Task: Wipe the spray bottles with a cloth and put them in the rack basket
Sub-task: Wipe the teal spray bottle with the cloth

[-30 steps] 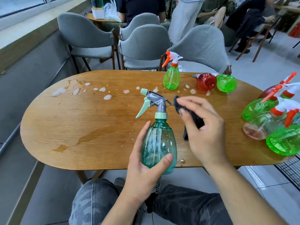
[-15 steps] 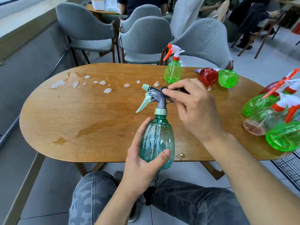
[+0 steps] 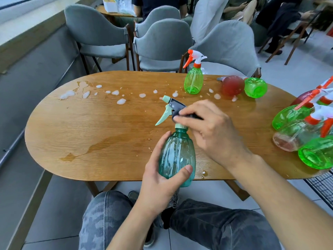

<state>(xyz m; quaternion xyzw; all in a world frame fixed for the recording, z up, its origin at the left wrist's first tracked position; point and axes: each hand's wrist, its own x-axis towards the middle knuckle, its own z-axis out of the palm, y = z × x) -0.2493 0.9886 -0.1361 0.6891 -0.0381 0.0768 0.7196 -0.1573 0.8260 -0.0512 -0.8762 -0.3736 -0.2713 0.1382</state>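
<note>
Teal spray bottle (image 3: 177, 156) stands upright at the near edge of the bench (image 3: 100, 134), and my left hand (image 3: 162, 184) has its grip clamped round the lower body, thumb across the front. My right hand (image 3: 210, 130) pinches a dark cloth (image 3: 187, 115) closed against the grey spray head, just behind the pale trigger. Streaks of white foam cling inside or on the bottle wall; I cannot tell which. Risk here, as I judge it: the bottle sits close to the near edge, so a hard rub at the top could lever it over my thumb and off the bench. Pressing the trigger by accident could spray more liquid onto the already wet wood. Other bottles (image 3: 306, 134) lie heaped at the right end, above a wire basket (image 3: 322, 184) showing below the right edge; a careless elbow could roll them off.
</note>
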